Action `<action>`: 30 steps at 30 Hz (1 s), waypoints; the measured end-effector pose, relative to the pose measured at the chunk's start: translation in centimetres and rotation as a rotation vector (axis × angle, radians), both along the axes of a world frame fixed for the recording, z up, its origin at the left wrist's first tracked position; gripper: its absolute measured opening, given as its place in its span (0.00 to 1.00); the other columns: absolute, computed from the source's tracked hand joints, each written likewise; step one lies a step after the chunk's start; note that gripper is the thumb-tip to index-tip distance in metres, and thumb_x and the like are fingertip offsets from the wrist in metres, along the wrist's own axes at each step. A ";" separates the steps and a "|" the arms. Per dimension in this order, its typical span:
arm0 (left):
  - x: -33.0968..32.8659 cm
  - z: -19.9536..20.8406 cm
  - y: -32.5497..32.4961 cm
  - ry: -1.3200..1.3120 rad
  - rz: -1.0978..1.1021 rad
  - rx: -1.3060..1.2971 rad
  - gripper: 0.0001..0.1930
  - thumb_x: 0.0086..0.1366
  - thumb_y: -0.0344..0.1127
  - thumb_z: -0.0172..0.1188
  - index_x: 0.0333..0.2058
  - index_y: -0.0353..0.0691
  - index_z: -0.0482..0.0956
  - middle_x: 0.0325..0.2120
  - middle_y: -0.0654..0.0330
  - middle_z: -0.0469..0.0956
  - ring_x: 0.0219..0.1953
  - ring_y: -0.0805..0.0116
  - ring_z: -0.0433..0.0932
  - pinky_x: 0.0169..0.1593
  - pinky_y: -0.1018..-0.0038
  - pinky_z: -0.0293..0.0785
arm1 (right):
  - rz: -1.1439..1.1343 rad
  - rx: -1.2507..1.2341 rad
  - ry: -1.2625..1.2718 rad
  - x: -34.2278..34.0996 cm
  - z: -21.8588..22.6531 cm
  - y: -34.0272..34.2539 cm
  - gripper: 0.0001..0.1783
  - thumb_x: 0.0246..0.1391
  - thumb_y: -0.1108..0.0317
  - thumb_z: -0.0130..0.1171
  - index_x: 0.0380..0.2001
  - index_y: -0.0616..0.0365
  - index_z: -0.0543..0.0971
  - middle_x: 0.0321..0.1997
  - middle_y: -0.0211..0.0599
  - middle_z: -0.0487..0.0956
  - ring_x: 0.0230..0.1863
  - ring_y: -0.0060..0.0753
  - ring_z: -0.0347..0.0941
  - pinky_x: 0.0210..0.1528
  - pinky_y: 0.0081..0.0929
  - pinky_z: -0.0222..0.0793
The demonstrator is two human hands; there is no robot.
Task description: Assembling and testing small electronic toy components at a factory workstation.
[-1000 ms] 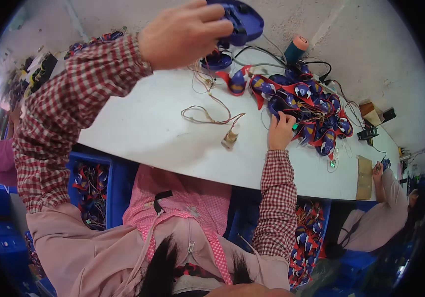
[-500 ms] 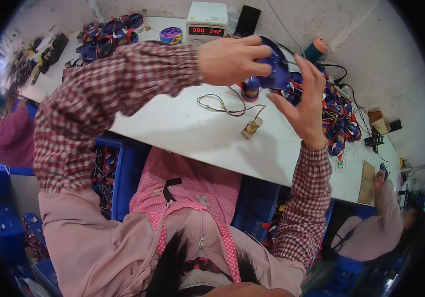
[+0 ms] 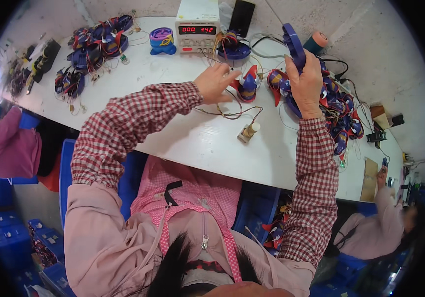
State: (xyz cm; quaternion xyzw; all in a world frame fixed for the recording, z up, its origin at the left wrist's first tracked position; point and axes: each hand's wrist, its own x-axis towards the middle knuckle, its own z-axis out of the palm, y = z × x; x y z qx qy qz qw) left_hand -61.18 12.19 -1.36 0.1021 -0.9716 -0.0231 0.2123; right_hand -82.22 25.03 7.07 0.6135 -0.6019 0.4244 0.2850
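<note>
at one o'clock, the right hand (image 3: 305, 83) is closed on a dark-blue curved plastic shell (image 3: 294, 45), raised above the long white tabletop (image 3: 197, 141). at twelve, the left hand (image 3: 216, 84) is half open, empty, a red-and-blue plastic figure piece (image 3: 247, 86) near it at three o'clock.

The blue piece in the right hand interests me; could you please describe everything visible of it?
The blue piece is dark and plastic-looking, with a rounded upper end and uneven detail along its left side. Seen nearly edge-on, it stands roughly upright, its top leaning left. The right hand grips it, hiding its lower end. The orange-topped cylinder appears to its right; the left hand is apart from it.
</note>
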 end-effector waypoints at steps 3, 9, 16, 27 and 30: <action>-1.3 0.4 0.3 -0.190 0.053 0.111 0.25 0.57 0.36 0.59 0.53 0.44 0.64 0.38 0.48 0.72 0.41 0.50 0.72 0.44 0.61 0.70 | -0.008 0.041 -0.159 0.2 0.2 0.0 0.19 0.50 0.60 0.62 0.38 0.64 0.72 0.33 0.44 0.74 0.35 0.45 0.70 0.37 0.35 0.68; -2.9 -1.0 -0.6 -0.025 0.106 0.512 0.21 0.61 0.37 0.56 0.52 0.45 0.64 0.33 0.49 0.76 0.37 0.52 0.76 0.42 0.61 0.71 | 0.016 0.049 -0.317 0.7 0.3 -0.1 0.21 0.51 0.58 0.61 0.40 0.64 0.73 0.34 0.44 0.74 0.35 0.45 0.71 0.37 0.35 0.68; -3.5 4.7 -0.4 0.182 0.049 0.567 0.13 0.62 0.36 0.54 0.45 0.42 0.71 0.31 0.49 0.78 0.36 0.50 0.77 0.40 0.63 0.73 | 0.019 0.005 -0.267 -1.5 1.2 -0.1 0.22 0.51 0.57 0.62 0.41 0.64 0.72 0.36 0.43 0.74 0.38 0.45 0.71 0.38 0.35 0.68; 1.5 10.0 -7.0 0.371 0.047 0.554 0.10 0.64 0.37 0.54 0.40 0.38 0.78 0.26 0.62 0.78 0.23 0.78 0.73 0.26 0.79 0.71 | -0.230 0.000 -0.023 -8.4 1.6 -1.7 0.20 0.49 0.56 0.63 0.36 0.62 0.75 0.35 0.45 0.74 0.40 0.46 0.71 0.39 0.37 0.67; 3.0 9.5 -8.8 0.432 0.112 0.566 0.10 0.65 0.37 0.54 0.40 0.38 0.78 0.25 0.65 0.77 0.22 0.82 0.71 0.25 0.82 0.69 | -0.222 0.030 -0.107 -9.1 1.6 -2.4 0.18 0.49 0.56 0.63 0.34 0.62 0.76 0.33 0.43 0.74 0.37 0.42 0.71 0.37 0.34 0.67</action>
